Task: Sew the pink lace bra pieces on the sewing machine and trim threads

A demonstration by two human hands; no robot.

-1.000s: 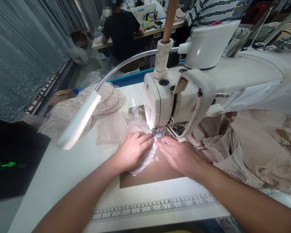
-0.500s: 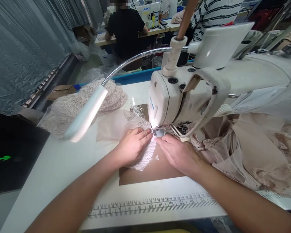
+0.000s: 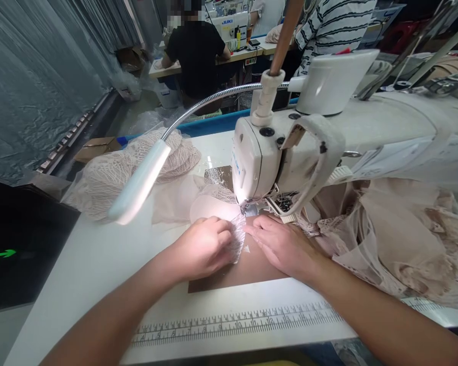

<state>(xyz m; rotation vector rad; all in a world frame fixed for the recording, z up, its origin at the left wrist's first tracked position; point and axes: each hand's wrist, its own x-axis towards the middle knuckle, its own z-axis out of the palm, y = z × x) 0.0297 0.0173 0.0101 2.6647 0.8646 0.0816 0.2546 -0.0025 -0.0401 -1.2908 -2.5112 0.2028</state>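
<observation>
A pale pink lace piece lies under the needle area of a white sewing machine. My left hand is closed at the lace's left side, its fingers curled and pinching the fabric; the fingertips are partly hidden. From the right, my right hand rests low with fingers stretched toward the lace's right edge, just in front of the presser foot. A smooth pale pink cup-like piece sits behind my left hand, joining the lace near the needle. Beneath both hands is a brown sheet.
A lit lamp on a bendable arm hangs at the left. Stacked lace pieces lie behind it. Beige fabric and lace are heaped on the right. A printed ruler runs along the front. Two people are beyond the table.
My left hand has drawn back toward me and left, and its fingers have curled. The lace has swung closer to my right hand, baring more of the smooth piece.
</observation>
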